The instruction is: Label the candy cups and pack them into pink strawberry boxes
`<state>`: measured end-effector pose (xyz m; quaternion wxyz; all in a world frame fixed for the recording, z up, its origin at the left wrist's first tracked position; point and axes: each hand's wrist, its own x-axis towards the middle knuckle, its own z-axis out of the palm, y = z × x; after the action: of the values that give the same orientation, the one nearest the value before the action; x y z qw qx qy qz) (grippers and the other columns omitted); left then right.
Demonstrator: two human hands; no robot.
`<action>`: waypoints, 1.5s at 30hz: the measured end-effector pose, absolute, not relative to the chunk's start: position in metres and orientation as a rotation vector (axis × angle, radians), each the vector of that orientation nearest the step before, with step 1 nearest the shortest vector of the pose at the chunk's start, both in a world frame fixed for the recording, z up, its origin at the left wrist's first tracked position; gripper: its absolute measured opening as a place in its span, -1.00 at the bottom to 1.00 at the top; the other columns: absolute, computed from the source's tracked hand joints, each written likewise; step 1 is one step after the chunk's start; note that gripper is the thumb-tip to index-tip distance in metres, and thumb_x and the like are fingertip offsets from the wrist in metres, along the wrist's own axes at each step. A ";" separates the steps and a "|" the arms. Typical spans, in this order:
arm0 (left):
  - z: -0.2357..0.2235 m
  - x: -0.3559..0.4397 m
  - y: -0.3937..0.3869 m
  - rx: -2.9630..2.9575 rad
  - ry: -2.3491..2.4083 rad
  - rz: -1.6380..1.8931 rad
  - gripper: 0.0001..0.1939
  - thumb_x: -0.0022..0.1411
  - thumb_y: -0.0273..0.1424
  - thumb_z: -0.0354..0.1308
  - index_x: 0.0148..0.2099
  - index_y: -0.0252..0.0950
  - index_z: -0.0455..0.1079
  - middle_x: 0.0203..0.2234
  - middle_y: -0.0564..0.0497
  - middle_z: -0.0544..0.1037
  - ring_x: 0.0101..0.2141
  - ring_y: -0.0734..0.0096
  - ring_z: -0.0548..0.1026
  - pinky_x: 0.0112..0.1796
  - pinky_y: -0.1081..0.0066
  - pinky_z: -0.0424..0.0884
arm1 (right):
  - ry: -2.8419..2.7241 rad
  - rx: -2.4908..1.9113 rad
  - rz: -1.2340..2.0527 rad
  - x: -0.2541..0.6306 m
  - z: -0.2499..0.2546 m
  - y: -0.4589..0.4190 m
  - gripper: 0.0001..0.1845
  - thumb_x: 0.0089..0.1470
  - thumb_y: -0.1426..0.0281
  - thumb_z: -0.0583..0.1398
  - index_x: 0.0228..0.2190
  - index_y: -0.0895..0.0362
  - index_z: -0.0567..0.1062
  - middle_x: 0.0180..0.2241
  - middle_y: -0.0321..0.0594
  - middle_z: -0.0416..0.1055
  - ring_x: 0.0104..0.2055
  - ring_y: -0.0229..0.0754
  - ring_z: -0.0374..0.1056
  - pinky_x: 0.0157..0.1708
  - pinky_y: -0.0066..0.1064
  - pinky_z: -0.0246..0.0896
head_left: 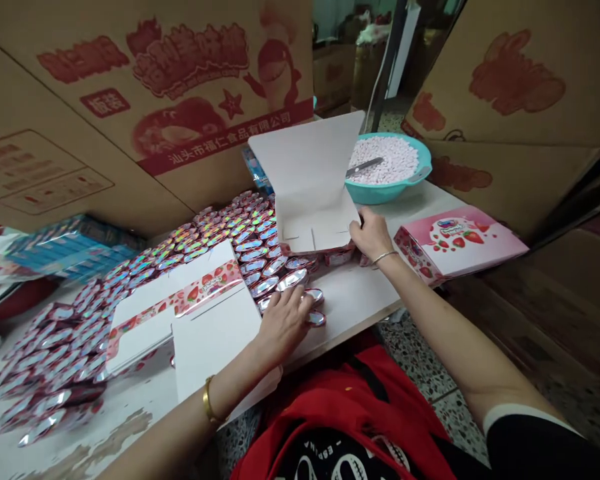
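Note:
A white cardboard display box (pixel 313 220) stands with its lid raised and its inside bare. My right hand (pixel 373 233) is closed on the box's right front corner. My left hand (pixel 287 317) reaches down in front of the box, its fingers curled over small red packs with shiny silver ends (pixel 293 280). Part of those packs is hidden under the fingers and palm. Many more of the same packs (pixel 180 247) stand in rows to the left and behind. Flat strawberry-printed box blanks (pixel 215 340) lie beside my left forearm.
A turquoise basin (pixel 387 193) of small white pellets, with a metal utensil in it, stands behind the box. To the right lies a closed pink strawberry box (pixel 463 243). Blue packages (pixel 73 243) are stacked at left. Large cartons (pixel 180 87) wall the back; the table edge (pixel 350 330) is near me.

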<state>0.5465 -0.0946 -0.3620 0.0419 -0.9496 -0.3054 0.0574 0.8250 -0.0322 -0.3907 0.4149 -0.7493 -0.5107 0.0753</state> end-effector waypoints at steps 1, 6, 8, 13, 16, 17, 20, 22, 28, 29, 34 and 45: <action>-0.364 0.550 -0.096 -2.890 -0.985 0.141 -0.51 0.20 -0.31 0.21 0.16 -0.29 0.30 0.10 -0.20 0.42 0.04 0.03 0.38 -0.07 0.14 0.31 | -1.268 -1.853 0.206 0.827 -0.394 -0.031 -0.72 -0.05 0.44 0.07 -0.24 0.17 0.43 -0.34 0.01 0.46 -0.25 0.07 0.37 -0.16 -0.13 0.27; -0.384 0.555 -0.103 -2.900 -1.114 0.125 -0.36 0.16 -0.33 0.21 0.26 -0.36 0.17 0.08 -0.24 0.42 0.07 -0.04 0.36 0.05 0.01 0.27 | -1.224 -1.632 0.357 0.830 -0.411 -0.023 -0.33 -0.01 0.40 0.06 0.18 0.25 0.26 0.19 0.09 0.29 0.23 0.07 0.21 0.26 -0.03 0.06; -0.386 0.554 -0.105 -2.972 -1.116 0.129 -0.34 0.08 -0.40 0.23 0.24 -0.35 0.19 0.06 -0.24 0.42 0.05 -0.04 0.37 0.05 -0.01 0.29 | -1.213 -1.521 0.454 0.827 -0.413 -0.022 -0.34 0.04 0.39 0.03 0.21 0.19 0.26 0.25 -0.05 0.25 0.31 -0.01 0.12 0.34 -0.09 -0.04; -0.333 0.567 -0.078 -3.302 -1.126 -0.163 -0.31 -0.02 -0.42 0.25 0.19 -0.19 0.18 -0.01 -0.13 0.39 -0.04 0.14 0.43 -0.08 0.22 0.43 | -1.162 -1.360 0.598 0.820 -0.408 -0.023 -0.35 0.10 0.37 0.01 0.24 0.07 0.26 0.22 -0.22 0.32 0.29 -0.05 0.17 0.34 -0.11 -0.02; -0.282 0.594 -0.030 -3.250 -1.076 -0.526 -0.36 0.03 -0.32 0.28 0.16 -0.17 0.19 -0.05 -0.09 0.38 -0.07 0.20 0.43 -0.08 0.24 0.41 | -1.120 -1.342 0.666 0.819 -0.408 -0.023 -0.29 0.03 0.40 0.03 0.25 0.05 0.25 0.18 -0.25 0.36 0.26 -0.03 0.21 0.33 -0.10 -0.01; -0.270 0.607 -0.010 -3.193 -1.059 -0.568 -0.37 0.05 -0.28 0.29 0.15 -0.18 0.20 -0.05 -0.10 0.38 -0.07 0.19 0.42 -0.08 0.23 0.41 | -1.098 -1.339 0.693 0.819 -0.409 -0.022 -0.26 -0.01 0.41 0.04 0.25 0.06 0.25 0.18 -0.25 0.37 0.26 -0.03 0.21 0.32 -0.09 0.01; -0.263 0.653 0.047 -3.104 -1.006 -0.394 -0.36 0.05 -0.19 0.32 0.14 -0.23 0.23 -0.01 -0.15 0.36 -0.04 0.15 0.40 -0.05 0.19 0.39 | -1.053 -1.310 0.751 0.818 -0.412 -0.020 -0.19 -0.10 0.44 0.04 0.25 0.08 0.24 0.19 -0.24 0.34 0.27 -0.02 0.20 0.31 -0.09 0.03; -0.276 0.684 0.073 -3.089 -0.991 -0.209 -0.37 0.02 -0.21 0.35 0.11 -0.25 0.27 0.00 -0.16 0.37 -0.03 0.14 0.39 -0.05 0.18 0.38 | -1.049 -1.284 0.769 0.818 -0.414 -0.019 -0.17 -0.12 0.45 0.04 0.26 0.08 0.23 0.23 -0.25 0.30 0.29 -0.05 0.16 0.33 -0.13 -0.02; -0.288 0.690 0.060 -2.997 -0.927 -0.123 -0.40 0.25 -0.19 0.19 0.24 -0.33 0.17 0.14 -0.20 0.32 0.09 0.18 0.32 -0.01 0.25 0.32 | -1.027 -1.335 0.718 0.820 -0.418 -0.019 -0.19 -0.06 0.42 0.05 0.29 0.10 0.17 0.31 -0.21 0.17 0.36 -0.02 0.04 0.39 -0.08 -0.17; -0.281 0.674 0.048 -3.009 -0.932 -0.092 -0.50 0.30 -0.15 0.12 0.17 -0.32 0.25 0.06 -0.16 0.39 0.02 0.20 0.37 -0.05 0.27 0.33 | -1.035 -1.338 0.704 0.820 -0.418 -0.019 -0.19 -0.04 0.42 0.04 0.29 0.09 0.17 0.30 -0.23 0.18 0.36 -0.03 0.04 0.39 -0.07 -0.18; -0.276 0.573 -0.017 -2.967 -1.120 0.322 -0.66 0.33 -0.07 0.03 -0.21 -0.24 0.39 -0.30 -0.03 0.48 -0.33 0.30 0.46 -0.30 0.33 0.31 | -1.078 -1.311 0.670 0.819 -0.418 -0.021 -0.21 -0.02 0.48 0.02 0.29 0.08 0.16 0.27 -0.25 0.24 0.34 -0.09 0.08 0.39 -0.07 -0.14; -0.360 0.517 -0.060 -2.558 -1.439 0.344 -0.40 0.08 -0.15 0.28 0.06 -0.39 0.26 -0.09 -0.28 0.43 -0.04 -0.11 0.39 -0.08 0.04 0.31 | -1.103 -1.328 0.639 0.820 -0.411 -0.024 -0.24 -0.04 0.51 0.01 0.25 0.12 0.21 0.23 -0.19 0.30 0.27 -0.07 0.20 0.35 -0.07 -0.02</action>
<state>0.5171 -0.0599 -0.3604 0.0931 -0.8619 -0.4847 0.1160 0.8197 -0.0241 -0.4114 0.6054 -0.5741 -0.4769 0.2765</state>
